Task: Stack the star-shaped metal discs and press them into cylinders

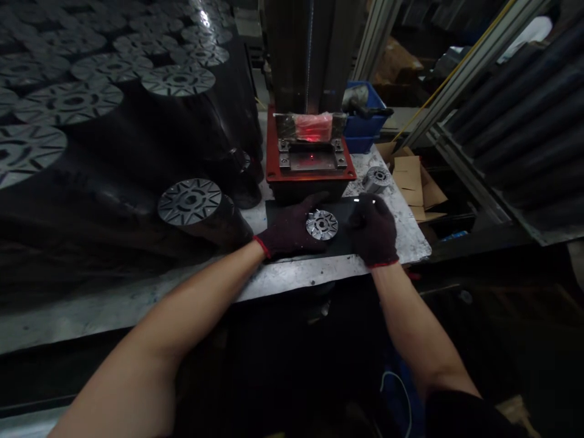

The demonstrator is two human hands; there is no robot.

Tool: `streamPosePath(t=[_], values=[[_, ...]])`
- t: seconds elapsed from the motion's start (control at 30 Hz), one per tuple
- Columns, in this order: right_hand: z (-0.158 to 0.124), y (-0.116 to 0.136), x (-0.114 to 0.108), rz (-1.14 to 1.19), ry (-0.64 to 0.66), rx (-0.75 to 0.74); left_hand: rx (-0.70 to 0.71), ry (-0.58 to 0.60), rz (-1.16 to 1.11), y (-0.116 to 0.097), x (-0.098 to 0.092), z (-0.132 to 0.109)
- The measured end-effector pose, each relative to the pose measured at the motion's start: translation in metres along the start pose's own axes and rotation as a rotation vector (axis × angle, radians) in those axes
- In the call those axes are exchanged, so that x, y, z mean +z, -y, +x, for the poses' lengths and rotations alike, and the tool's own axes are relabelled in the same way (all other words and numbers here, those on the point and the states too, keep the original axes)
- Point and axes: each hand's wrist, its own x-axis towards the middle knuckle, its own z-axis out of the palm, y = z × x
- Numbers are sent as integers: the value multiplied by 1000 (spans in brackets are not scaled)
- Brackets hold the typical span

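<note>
Two bare forearms reach forward from the bottom of the view to the near middle of a metal-topped work surface (pixel 292 277). Both hands wear dark knit gloves with red cuffs. The left grip (pixel 289 230) lies flat and open, its fingers stretched along the left side of a small round metal disc (pixel 322 224) with a star-like pattern. The right grip (pixel 371 231) is curved over the mat just right of the disc, close to its edge, but whether it has hold of anything cannot be told. The disc lies between the hands on a black mat (pixel 274 210) near the surface's front edge.

Just past the mat, at the far edge, stands a press (pixel 310 176) with a red base and a small red light shining on its steel fixture. To its right are a ribbed metal cylinder (pixel 376 179) near the right edge, flattened cardboard (pixel 410 182) and a blue plastic bin (pixel 365 115). Along the left side, tall black stacks topped with larger patterned discs (pixel 189 202) stretch away in rows (pixel 114 67).
</note>
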Motion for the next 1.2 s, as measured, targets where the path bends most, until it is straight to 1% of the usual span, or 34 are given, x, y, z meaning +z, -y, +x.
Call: streamPosePath(t=[0.03,0.1,0.17,0.23,0.4,0.53,0.57,0.63,0.7,0.73,0.8,0.87,0.93,1.0,1.03,1.07,1.1,1.13,1.17,1.2], values=[[-10,-5,-3,-1,-11,20,4,1,9,1,-1,0],[-21,-10,-5,7,-30,40,-1,-20,44,1,0,0],[-23,-10,-3,43,-36,76,-22,-38,82,0,2,-1],[-21,-6,0,45,-5,72,-42,-41,108,-2,3,-1],[-13,-4,4,-183,145,-93,-37,-37,96,-8,5,-1],[-13,-2,-2,-410,218,-207,-21,-53,66,-8,6,-2],[-13,3,-4,-496,257,-261,-21,-51,64,-8,6,-2],[-11,19,-10,-657,390,-389,-14,-47,65,-7,7,-2],[-1,40,-15,-729,520,-514,10,-55,71,-6,7,-2],[10,50,-16,-734,537,-572,15,-63,81,-6,7,-1],[39,66,-12,-729,479,-683,-2,-77,118,-6,7,-1],[77,72,-2,-744,414,-780,-35,-83,147,-6,8,-1],[112,68,11,-751,435,-847,-34,-99,150,-7,8,-1],[132,58,22,-727,458,-875,-22,-117,144,-6,9,-1],[134,53,26,-692,440,-880,-21,-124,143,-6,9,-2],[131,48,28,-634,390,-868,-18,-123,137,-5,9,-2],[121,43,28,-553,299,-826,-14,-121,125,-4,9,-2],[107,39,26,-449,173,-748,-8,-114,108,-3,8,-2],[89,34,23,-327,26,-629,0,-103,84,-2,7,-2],[69,29,19,-197,-111,-472,10,-86,56,-2,6,-2]])
